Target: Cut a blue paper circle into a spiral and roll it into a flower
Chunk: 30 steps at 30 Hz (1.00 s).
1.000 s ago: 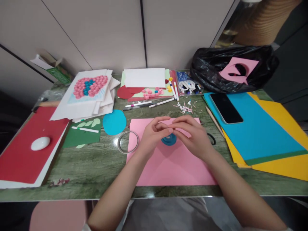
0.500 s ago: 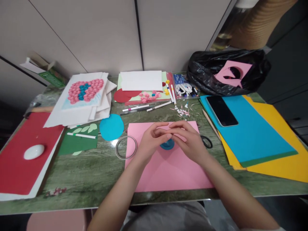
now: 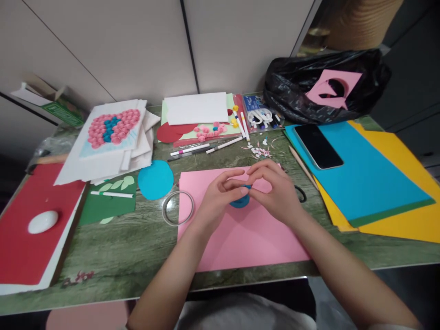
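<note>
Both my hands meet over a pink paper sheet (image 3: pixel 240 238) lying in front of me on the green table. My left hand (image 3: pixel 216 197) and my right hand (image 3: pixel 275 190) have their fingers curled and pinched together on a small blue rolled paper piece (image 3: pixel 240 200), which shows just below the fingertips. A blue paper circle (image 3: pixel 155 179) and a clear tape ring (image 3: pixel 178 207) lie to the left of the pink sheet. Black scissor handles (image 3: pixel 301 194) peek out behind my right hand.
Stacked blue and yellow sheets (image 3: pixel 374 183) with a phone (image 3: pixel 318 145) lie at right, a black bag (image 3: pixel 319 87) behind. Markers (image 3: pixel 206 147), white papers with a pink-and-blue rosette picture (image 3: pixel 110 128), a green sheet (image 3: pixel 106 201) and a red sheet (image 3: pixel 30 229) fill the left.
My fingers have curled more and dropped closer to the blue roll. The view has shifted slightly; the objects on the table stay where they were.
</note>
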### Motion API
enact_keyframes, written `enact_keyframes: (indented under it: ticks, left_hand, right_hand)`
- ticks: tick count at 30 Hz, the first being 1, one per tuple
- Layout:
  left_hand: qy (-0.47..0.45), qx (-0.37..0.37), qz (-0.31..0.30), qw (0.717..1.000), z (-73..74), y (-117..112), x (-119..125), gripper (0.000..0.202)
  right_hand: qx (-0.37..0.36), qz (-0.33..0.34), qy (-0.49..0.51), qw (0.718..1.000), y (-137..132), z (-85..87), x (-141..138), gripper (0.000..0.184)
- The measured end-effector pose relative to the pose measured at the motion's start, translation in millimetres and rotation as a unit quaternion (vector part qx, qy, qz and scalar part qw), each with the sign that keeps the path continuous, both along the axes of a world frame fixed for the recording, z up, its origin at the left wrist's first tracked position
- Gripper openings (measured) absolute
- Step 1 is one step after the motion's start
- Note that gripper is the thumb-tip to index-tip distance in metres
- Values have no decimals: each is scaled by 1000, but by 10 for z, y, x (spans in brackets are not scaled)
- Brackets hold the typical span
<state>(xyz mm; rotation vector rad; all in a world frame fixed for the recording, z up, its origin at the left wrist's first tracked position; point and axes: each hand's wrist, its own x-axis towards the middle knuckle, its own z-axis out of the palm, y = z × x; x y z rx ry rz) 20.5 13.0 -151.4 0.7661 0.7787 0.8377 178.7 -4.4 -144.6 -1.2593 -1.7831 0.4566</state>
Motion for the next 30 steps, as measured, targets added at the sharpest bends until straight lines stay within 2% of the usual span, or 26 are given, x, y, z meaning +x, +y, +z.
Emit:
enact_keyframes:
  ticks: [10, 14, 17, 22, 30]
  left_hand:
    - [-7, -17, 4, 1000, -21, -27, 72, 42]
    - [-14, -30, 42, 999, -73, -21, 57, 41]
    - [-19, -7, 67, 998, -126, -4, 24, 35]
    - [-3, 37, 66, 997, -211, 21, -6, 32]
    - [32, 81, 54, 995, -223, 51, -29, 33]
  right_hand:
    - [27, 6, -11, 1000, -5, 6, -12, 17]
    - [11, 18, -13, 1000, 4, -50, -35, 15]
    - [-3, 37, -4, 999, 24, -118, -41, 15]
    - [-9, 72, -3, 997, 62, -227, -43, 21]
    - [1, 80, -39, 996, 60, -239, -42, 21]
